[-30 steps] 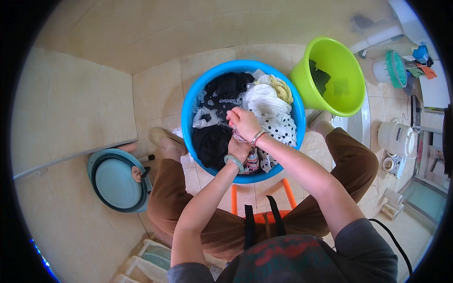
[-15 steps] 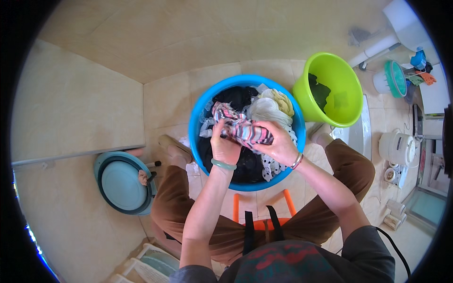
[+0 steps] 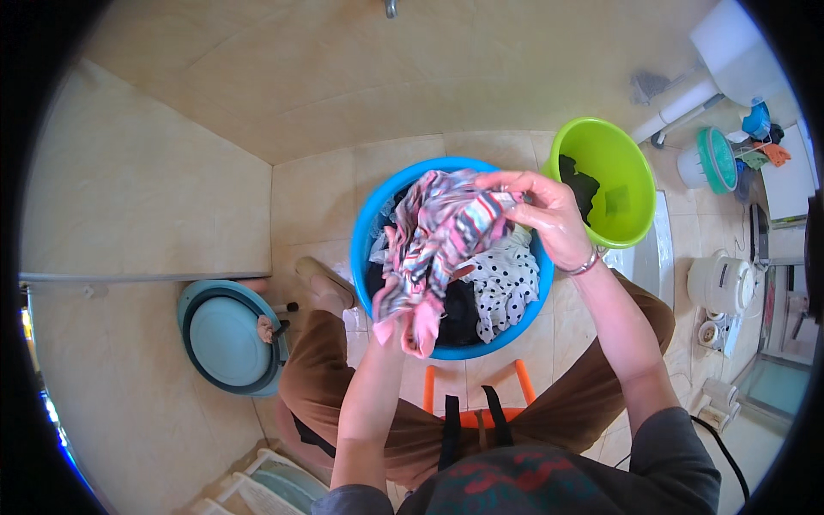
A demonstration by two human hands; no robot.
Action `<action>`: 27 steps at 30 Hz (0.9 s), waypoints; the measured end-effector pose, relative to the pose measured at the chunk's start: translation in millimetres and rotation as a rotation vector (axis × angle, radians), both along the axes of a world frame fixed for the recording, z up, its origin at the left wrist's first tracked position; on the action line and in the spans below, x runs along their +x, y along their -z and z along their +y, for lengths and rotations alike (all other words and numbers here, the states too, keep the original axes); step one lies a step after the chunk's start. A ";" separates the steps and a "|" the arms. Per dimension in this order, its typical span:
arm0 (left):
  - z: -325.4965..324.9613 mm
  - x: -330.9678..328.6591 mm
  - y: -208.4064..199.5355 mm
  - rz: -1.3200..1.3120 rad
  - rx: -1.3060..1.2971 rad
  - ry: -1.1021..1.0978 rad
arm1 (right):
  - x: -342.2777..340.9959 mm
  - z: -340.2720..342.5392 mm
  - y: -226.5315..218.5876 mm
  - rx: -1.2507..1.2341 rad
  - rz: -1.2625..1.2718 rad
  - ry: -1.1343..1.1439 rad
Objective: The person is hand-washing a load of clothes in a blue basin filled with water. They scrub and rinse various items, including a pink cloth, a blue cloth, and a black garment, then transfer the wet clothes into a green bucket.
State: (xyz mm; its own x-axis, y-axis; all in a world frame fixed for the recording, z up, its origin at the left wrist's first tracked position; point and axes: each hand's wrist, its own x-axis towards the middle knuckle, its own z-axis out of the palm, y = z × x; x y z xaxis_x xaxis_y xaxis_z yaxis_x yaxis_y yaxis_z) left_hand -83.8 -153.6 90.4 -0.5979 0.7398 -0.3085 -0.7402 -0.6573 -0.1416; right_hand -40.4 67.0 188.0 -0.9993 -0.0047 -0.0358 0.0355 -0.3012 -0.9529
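Observation:
A striped garment (image 3: 446, 227) in pink, white, grey and black hangs spread over the blue tub (image 3: 360, 257). My right hand (image 3: 554, 215) pinches its upper right edge between thumb and fingers. My left forearm reaches under the cloth, which covers nearly all of my left hand (image 3: 463, 273); only a bit of finger shows, so its grip is hidden. Inside the tub lie a white cloth with black dots (image 3: 502, 287) and a black cloth (image 3: 459, 313). The striped garment's pink lower end droops over the tub's near left rim.
A lime-green bucket (image 3: 631, 172) holding dark cloth (image 3: 577, 184) stands right of the tub. On the left is a grey-blue basin (image 3: 227, 339). An orange stool (image 3: 430, 390) is under me. At the far right are a white appliance (image 3: 719, 283) and a teal-rimmed basket (image 3: 717, 160).
The striped garment was bunched between both hands and is now opened out. My right hand has moved up and right, and the cloth now covers my left hand.

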 end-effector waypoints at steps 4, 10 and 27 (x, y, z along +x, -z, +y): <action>11.0 2.6 -3.4 0.189 -0.003 0.120 | -4.9 -15.0 -0.4 -0.346 0.109 0.032; 12.3 2.1 24.9 0.239 -0.224 0.154 | 1.8 -0.6 -6.8 -0.414 -0.023 0.344; 156.4 -2.5 -35.5 0.383 -0.286 0.277 | 33.6 118.1 -9.9 0.394 -0.162 0.660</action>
